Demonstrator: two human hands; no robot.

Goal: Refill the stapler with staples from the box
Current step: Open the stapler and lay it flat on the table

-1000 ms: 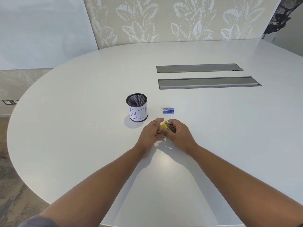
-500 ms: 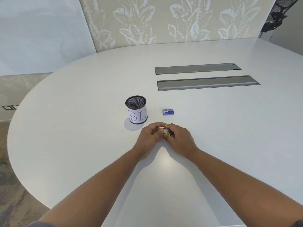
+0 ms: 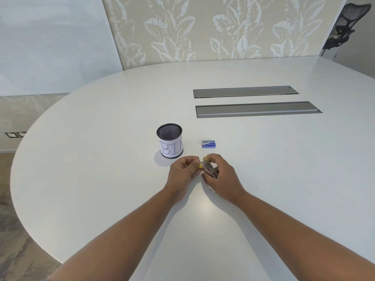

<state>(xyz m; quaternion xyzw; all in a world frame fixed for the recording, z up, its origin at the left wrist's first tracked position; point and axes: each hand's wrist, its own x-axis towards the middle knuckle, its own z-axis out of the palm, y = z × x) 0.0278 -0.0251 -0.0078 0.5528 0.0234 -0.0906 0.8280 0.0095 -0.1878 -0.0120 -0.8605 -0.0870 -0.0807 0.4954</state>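
Note:
A small yellow stapler (image 3: 208,166) with a metal underside is held between both hands just above the white table (image 3: 101,179). My right hand (image 3: 222,175) grips its body from the right. My left hand (image 3: 183,171) pinches its yellow front end from the left. The stapler looks hinged partly apart, but my fingers hide most of it. A small blue staple box (image 3: 209,144) lies closed on the table a short way beyond my right hand, untouched.
A black mesh cup (image 3: 170,143) with a paper label reading "BIN" stands just left of the staple box. Two grey cable hatches (image 3: 257,109) are set into the table farther back. A black office chair (image 3: 345,25) is at the far right.
Both hands stayed together on the stapler and shifted their grip slightly. More of its metal part shows between the fingers now. The box and cup did not move.

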